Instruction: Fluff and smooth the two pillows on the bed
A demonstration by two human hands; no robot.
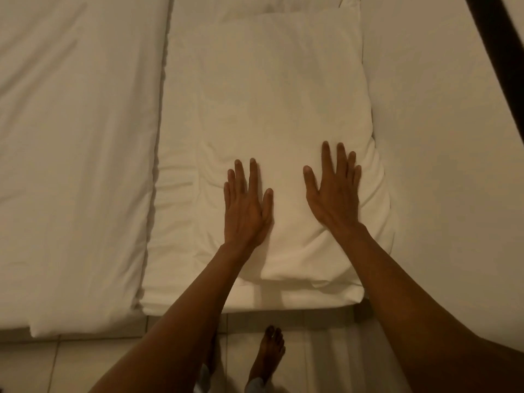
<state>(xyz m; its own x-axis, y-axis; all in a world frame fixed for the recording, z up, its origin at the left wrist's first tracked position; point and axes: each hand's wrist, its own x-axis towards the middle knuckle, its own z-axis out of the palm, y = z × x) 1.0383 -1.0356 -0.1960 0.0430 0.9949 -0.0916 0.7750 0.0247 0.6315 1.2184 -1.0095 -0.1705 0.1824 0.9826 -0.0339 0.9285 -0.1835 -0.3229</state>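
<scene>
A white pillow lies lengthwise on the bed, its near end creased. My left hand rests flat on the pillow's near part, palm down, fingers spread. My right hand lies flat beside it toward the pillow's right edge, fingers apart, pressing the fabric into folds. Neither hand holds anything. The corner of what may be a second pillow peeks out at the far end; I cannot tell for sure.
A white duvet covers the bed's left part, folded along a seam. The white bedsheet stretches to the right. A dark bar crosses the top right corner. Tiled floor and my bare foot lie below.
</scene>
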